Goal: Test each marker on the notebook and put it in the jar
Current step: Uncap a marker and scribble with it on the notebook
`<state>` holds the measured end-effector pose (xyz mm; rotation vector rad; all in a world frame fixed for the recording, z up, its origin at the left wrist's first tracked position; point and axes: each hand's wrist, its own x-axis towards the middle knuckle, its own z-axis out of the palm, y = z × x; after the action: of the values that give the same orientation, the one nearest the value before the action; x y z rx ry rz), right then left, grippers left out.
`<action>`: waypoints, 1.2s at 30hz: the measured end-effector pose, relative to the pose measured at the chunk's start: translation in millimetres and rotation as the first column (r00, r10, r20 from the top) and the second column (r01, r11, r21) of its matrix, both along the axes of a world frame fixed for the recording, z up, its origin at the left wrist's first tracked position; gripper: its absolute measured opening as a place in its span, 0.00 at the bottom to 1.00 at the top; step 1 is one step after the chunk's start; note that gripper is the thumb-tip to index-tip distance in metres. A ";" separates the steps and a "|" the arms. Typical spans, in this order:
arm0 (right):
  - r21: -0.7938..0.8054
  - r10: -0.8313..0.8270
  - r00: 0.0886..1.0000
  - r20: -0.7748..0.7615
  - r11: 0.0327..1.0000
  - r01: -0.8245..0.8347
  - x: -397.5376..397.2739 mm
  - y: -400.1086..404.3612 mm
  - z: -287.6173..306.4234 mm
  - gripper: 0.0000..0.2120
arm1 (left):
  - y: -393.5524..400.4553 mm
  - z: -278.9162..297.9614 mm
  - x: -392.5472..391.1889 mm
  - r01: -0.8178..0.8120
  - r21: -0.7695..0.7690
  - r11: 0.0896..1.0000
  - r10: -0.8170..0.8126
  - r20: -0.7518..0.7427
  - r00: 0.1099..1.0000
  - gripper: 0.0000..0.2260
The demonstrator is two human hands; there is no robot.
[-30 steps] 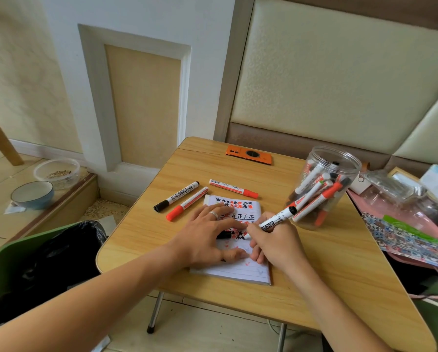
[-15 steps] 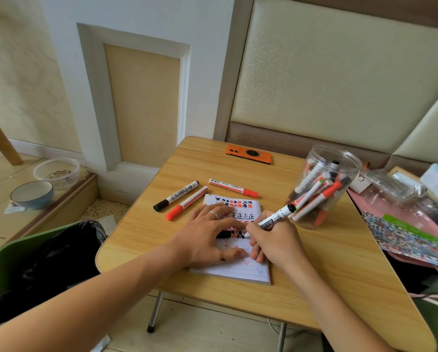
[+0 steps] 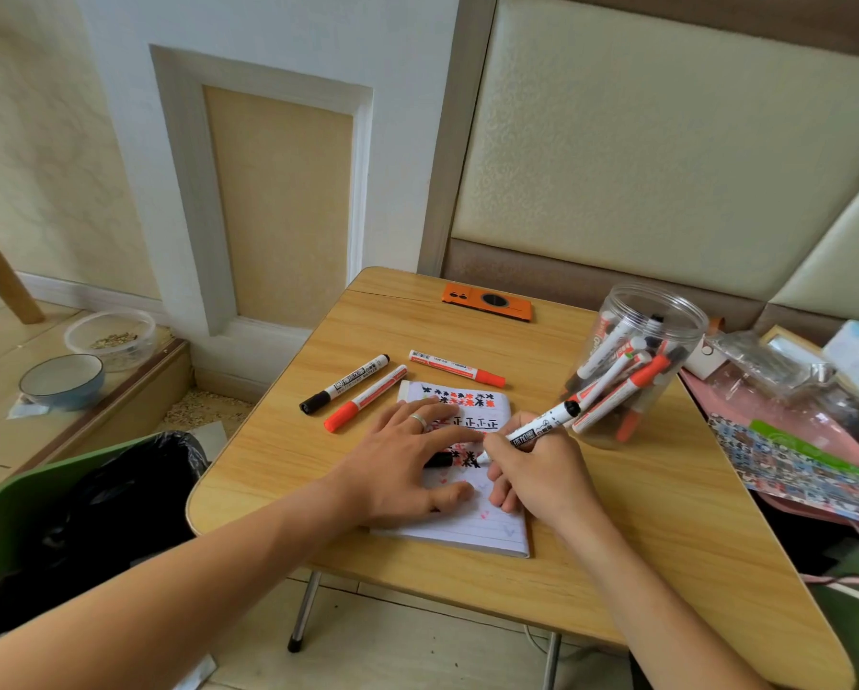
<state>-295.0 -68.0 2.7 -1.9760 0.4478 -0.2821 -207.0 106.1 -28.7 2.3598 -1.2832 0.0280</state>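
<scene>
Little has moved since before except the marker [image 3: 537,430] tilting slightly, on a wooden table [image 3: 666,515] by a padded wall, where three markers [image 3: 367,385] lie beyond the notebook [image 3: 472,530], the jar [image 3: 636,361] right, left hand [image 3: 407,460] flat on the page, right hand [image 3: 537,475] gripping the marker, tip on paper.

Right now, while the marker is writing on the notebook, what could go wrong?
1. The black cap lies loose under the left hand; it might roll away unnoticed.
2. The jar stands close beside the right hand, which grips the marker; a quick lift could knock it.
3. The notebook lies near the table edge and may slide if the left hand lifts.
</scene>
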 end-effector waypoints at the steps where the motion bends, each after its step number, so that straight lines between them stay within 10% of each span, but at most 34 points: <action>1: 0.001 0.008 1.000 -0.005 1.000 -0.008 -0.1 0.1 -0.2 0.08 | 0.5 -0.6 0.1 0.001 -0.022 1.000 -0.001 -0.002 1.000 0.27; 15: 0.345 0.022 0.987 0.160 0.936 -0.077 -7.4 7.1 10.2 0.06 | 5.2 4.5 -5.3 -0.070 -0.209 0.975 0.080 0.037 0.996 0.06; 23: 0.257 0.126 0.981 0.145 0.953 -0.160 -6.2 14.5 7.0 0.08 | 8.1 9.6 -8.6 0.037 -0.304 0.952 -0.023 0.048 0.999 0.06; 29: 0.428 0.095 0.986 0.135 0.892 -0.144 -6.5 8.3 17.5 0.23 | 8.7 10.0 -8.5 0.031 -0.330 0.944 -0.013 0.056 0.998 0.06; 36: 0.489 -0.143 0.962 0.233 0.872 0.011 -0.4 -16.0 19.5 0.04 | 9.2 12.7 -11.9 0.003 -0.402 0.916 -0.023 -0.044 0.999 0.04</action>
<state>-295.4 -84.0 22.3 -1.4058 0.3814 -0.4326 -218.9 115.4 -16.0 1.9869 -1.1435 0.2099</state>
